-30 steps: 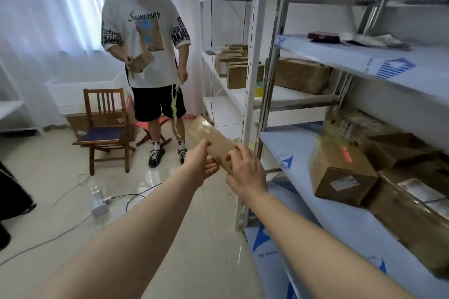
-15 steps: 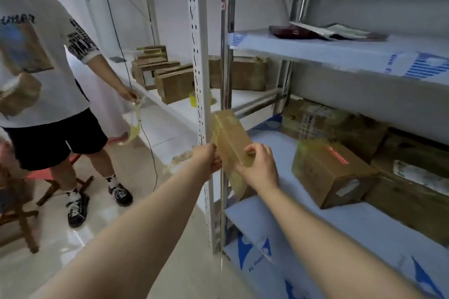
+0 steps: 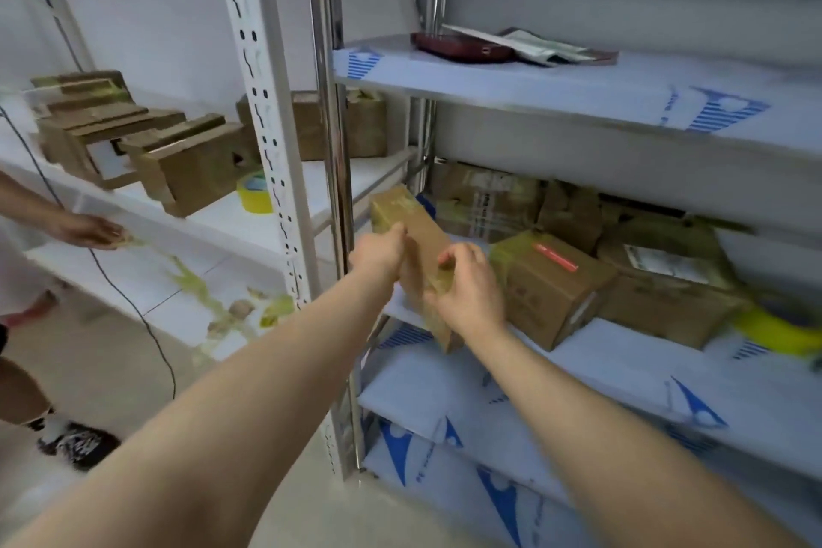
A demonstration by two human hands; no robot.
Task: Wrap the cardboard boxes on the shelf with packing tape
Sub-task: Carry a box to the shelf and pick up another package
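While it hangs tilted over the shelf's (image 3: 600, 369) front left corner, box (image 3: 413, 227): clamped from both sides.
Left hand (image 3: 378, 251): fingers curled against its upper left face, gripping.
Right hand (image 3: 471, 294): fingers wrapped round its lower edge, gripping.

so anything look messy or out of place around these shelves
Yes: crumpled yellow-green tape scraps litter the low white shelf on the left. The boxes behind the held box on the right shelf look crushed and piled unevenly.

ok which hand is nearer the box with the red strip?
Right. The right hand sits just beside the red-strip box; the left hand is farther off, across the held box.
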